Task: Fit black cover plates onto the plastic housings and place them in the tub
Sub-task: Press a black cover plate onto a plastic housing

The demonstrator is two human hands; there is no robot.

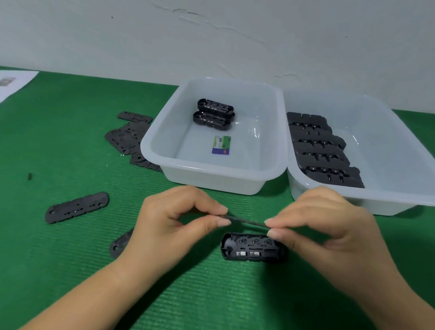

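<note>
Between the two hands, just above the green bench (41, 267), a thin black cover plate (248, 222) is held edge-on to the camera. The left hand (176, 222) pinches its left end between thumb and forefinger, the other fingers (207, 203) curled; the right hand (329, 229) pinches the right end the same way. Directly below the plate an open black plastic housing (253, 248) lies on the bench, its inner ribs and small metal contacts facing up, its right end under the right thumb; whether the plate touches the housing cannot be told.

Left of the left hand a loose cover plate (77, 207) lies flat, and another plate (119, 246) shows partly from under the left wrist. Farther back a heap of plates (128, 137) rests against the left tub (210, 177).

Inside that translucent white tub two housings (214, 114) lie side by side near the far wall, with a small green and blue card (221, 144) nearer the front. Touching it on the right, a second tub (423, 168) holds a row of black housings (321, 151) along its left side. At the far left edge of the bench lies a white printed sheet (3, 88).
</note>
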